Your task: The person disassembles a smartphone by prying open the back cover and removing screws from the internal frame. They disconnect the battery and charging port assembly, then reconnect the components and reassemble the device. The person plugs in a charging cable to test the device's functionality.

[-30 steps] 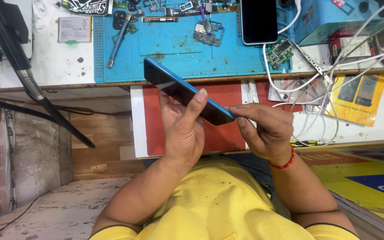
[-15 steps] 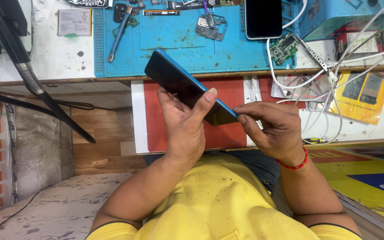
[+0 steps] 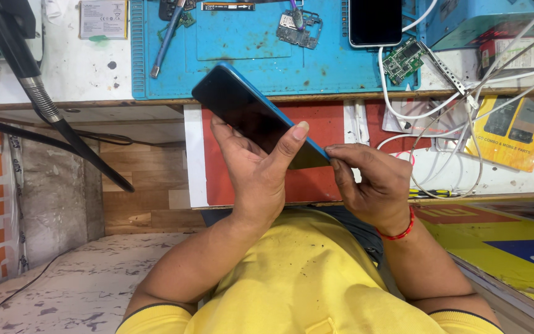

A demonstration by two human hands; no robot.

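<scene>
I hold a blue-edged smartphone with a dark screen, tilted up to the left over the bench edge. My left hand cradles it from below, thumb across the screen. My right hand, with a red thread at the wrist, pinches the phone's lower right corner with fingertips on its edge.
A blue work mat lies on the bench with a screwdriver, circuit boards and a second dark phone. White cables trail at right beside a yellow package. A black flexible arm crosses the left. A red drawer front sits below the bench.
The phone has tipped so more of its dark screen faces me. My left thumb has shifted across the screen, and my right fingertips stay at the lower corner.
</scene>
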